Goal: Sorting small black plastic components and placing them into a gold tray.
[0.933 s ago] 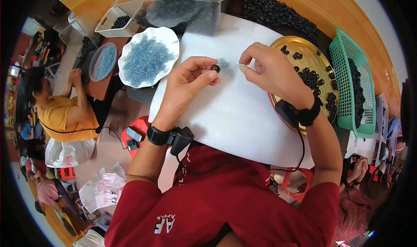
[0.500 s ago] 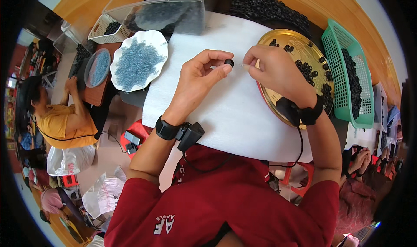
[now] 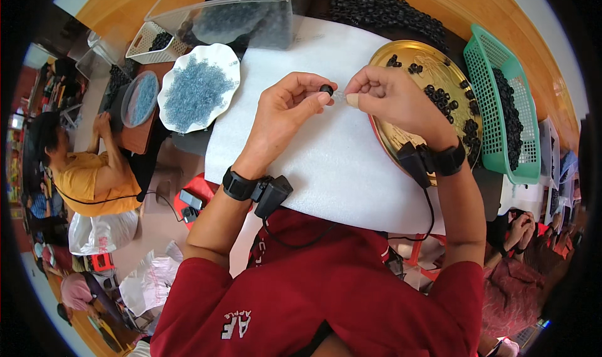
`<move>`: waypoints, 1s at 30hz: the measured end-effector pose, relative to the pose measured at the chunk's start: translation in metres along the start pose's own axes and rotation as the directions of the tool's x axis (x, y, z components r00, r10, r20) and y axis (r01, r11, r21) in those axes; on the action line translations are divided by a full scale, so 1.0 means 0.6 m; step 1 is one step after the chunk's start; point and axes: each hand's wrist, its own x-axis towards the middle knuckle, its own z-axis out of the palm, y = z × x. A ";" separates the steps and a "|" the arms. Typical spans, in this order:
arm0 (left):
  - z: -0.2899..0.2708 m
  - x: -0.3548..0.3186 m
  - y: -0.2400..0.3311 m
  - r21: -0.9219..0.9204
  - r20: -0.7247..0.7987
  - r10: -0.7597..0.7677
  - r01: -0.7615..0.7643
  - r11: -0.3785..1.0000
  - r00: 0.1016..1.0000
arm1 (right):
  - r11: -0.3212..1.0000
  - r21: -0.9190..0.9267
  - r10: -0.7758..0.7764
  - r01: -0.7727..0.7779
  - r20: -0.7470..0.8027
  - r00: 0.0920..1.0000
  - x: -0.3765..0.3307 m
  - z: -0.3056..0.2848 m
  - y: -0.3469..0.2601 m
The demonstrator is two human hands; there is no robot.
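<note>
Between the thumb and forefinger of my left hand (image 3: pixel 280 111) is a small black ring-like part (image 3: pixel 327 90). My right hand (image 3: pixel 399 98) is closed in a pinch on a tiny clear piece (image 3: pixel 339 96), which reaches the side of the black part; whether it has entered the part is too small to tell. Both hands are over a white foam sheet (image 3: pixel 313 175). Beneath my right hand lies a round gold tray (image 3: pixel 384 59) with loose black parts (image 3: pixel 441 98). Left of my hands, a white scalloped plate (image 3: pixel 236 76) bears a heap of small clear bluish pieces (image 3: pixel 195 93).
A clear plastic bin (image 3: pixel 273 27) of black parts stands behind the sheet, beside a dark heap (image 3: pixel 389 15). At the right is a green basket (image 3: pixel 495 153); a white basket (image 3: pixel 139 53) sits far left. Another person (image 3: pixel 97 175) sits at the left. Cables hang from both my wrists.
My right hand has come left, bringing the clear piece up to the black part. My left hand has shifted only slightly left and still grips the black part.
</note>
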 end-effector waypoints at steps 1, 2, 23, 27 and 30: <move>0.000 0.001 0.000 0.002 -0.003 0.001 -0.001 1.000 1.000 | 0.999 -0.049 0.015 -0.016 -0.034 0.999 0.000 0.001 -0.001; 0.000 0.003 -0.001 0.004 -0.001 0.004 -0.004 1.000 1.000 | 0.999 -0.049 0.016 -0.018 -0.037 0.999 0.000 0.003 0.000; -0.001 0.000 -0.002 0.031 0.086 -0.055 0.052 0.998 0.995 | 0.966 0.260 0.017 -0.013 -0.013 1.000 0.007 0.017 -0.004; -0.001 0.000 -0.001 0.001 0.075 -0.052 0.052 0.999 0.996 | 0.991 0.130 0.040 -0.036 -0.032 0.999 0.004 0.015 -0.010; 0.000 -0.001 0.007 -0.009 0.085 -0.074 0.075 0.997 0.994 | 0.996 0.090 0.003 0.004 -0.076 0.997 -0.002 0.016 -0.018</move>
